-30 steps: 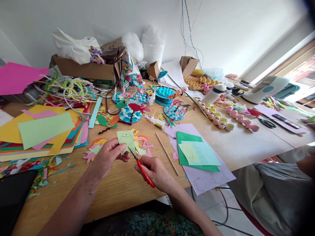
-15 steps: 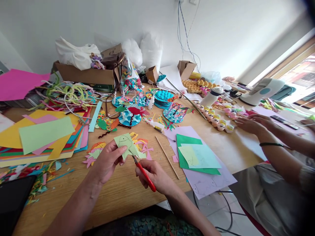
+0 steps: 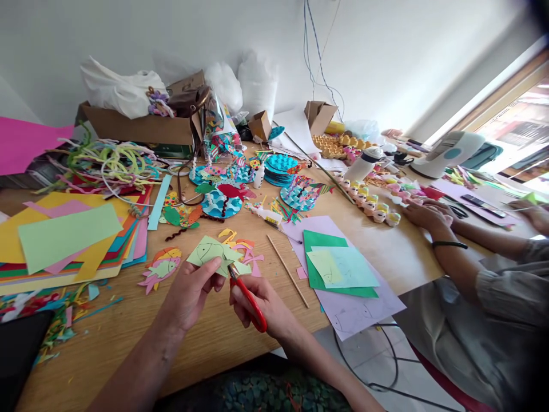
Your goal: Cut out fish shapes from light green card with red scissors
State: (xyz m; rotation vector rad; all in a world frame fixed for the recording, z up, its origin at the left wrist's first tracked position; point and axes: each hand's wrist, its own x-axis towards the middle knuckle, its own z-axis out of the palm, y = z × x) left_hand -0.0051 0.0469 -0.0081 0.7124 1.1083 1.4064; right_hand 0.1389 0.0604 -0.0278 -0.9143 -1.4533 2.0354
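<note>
Pinched in my left hand (image 3: 195, 289) is a light green paper (image 3: 208, 250) with a fish outline drawn on it. My right hand (image 3: 259, 303) grips red-handled scissors (image 3: 251, 303), whose blades meet the paper near the drawn tail. Cut paper fish (image 3: 162, 268) in pink, orange and green lie left of the paper. Just behind it are yellow and pink paper scraps (image 3: 246, 249). A thin wooden stick (image 3: 287, 270) rests to the right of my right hand.
Colored sheets (image 3: 71, 234) and pipe cleaners (image 3: 111, 160) cover the left side. Blue plate crafts (image 3: 222, 203) and a glue bottle (image 3: 268, 214) stand behind my hands. Green and purple papers (image 3: 364, 309) lie at right, near another person's hands (image 3: 429, 217).
The view has shifted slightly. The green paper has turned in my left hand, showing more of the fish drawing. The other person's hands have drawn closer together.
</note>
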